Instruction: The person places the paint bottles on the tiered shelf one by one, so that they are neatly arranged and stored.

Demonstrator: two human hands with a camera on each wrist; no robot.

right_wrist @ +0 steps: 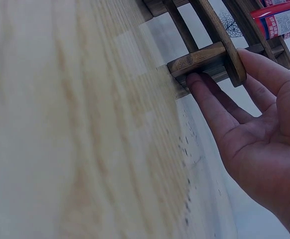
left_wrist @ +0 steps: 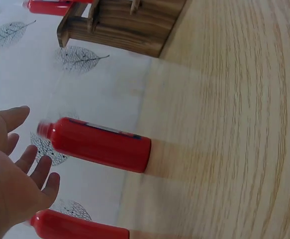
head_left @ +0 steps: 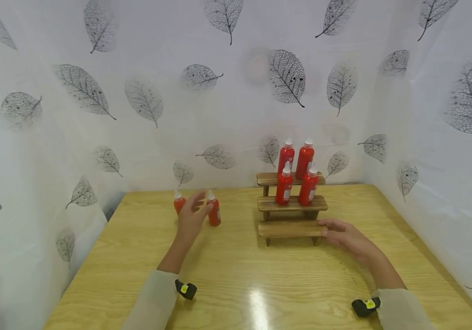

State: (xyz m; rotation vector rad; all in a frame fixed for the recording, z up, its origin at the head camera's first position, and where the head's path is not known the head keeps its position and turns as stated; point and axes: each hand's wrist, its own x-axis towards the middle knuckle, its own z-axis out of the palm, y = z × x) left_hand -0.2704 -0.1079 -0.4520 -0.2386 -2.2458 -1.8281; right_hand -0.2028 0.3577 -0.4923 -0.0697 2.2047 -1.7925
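My left hand (head_left: 192, 219) hovers between two red squeeze bottles on the table, its fingers loosely spread and holding nothing. The nearer bottle (head_left: 214, 211) stands upright just right of the thumb; in the left wrist view this bottle (left_wrist: 102, 144) is apart from the fingers. Partly behind the hand is the other bottle (head_left: 178, 203). My right hand (head_left: 349, 238) grips the right end of the lowest step of a three-step wooden stand (head_left: 289, 228). In the right wrist view, its fingers (right_wrist: 212, 102) reach around that step's end.
Two red bottles stand on the stand's top step, including one bottle (head_left: 304, 159) at right. Two more, such as the bottle (head_left: 284, 188) at left, stand on the middle step. A leaf-patterned curtain (head_left: 236, 119) borders the wooden table (head_left: 236, 275) at the back and sides.
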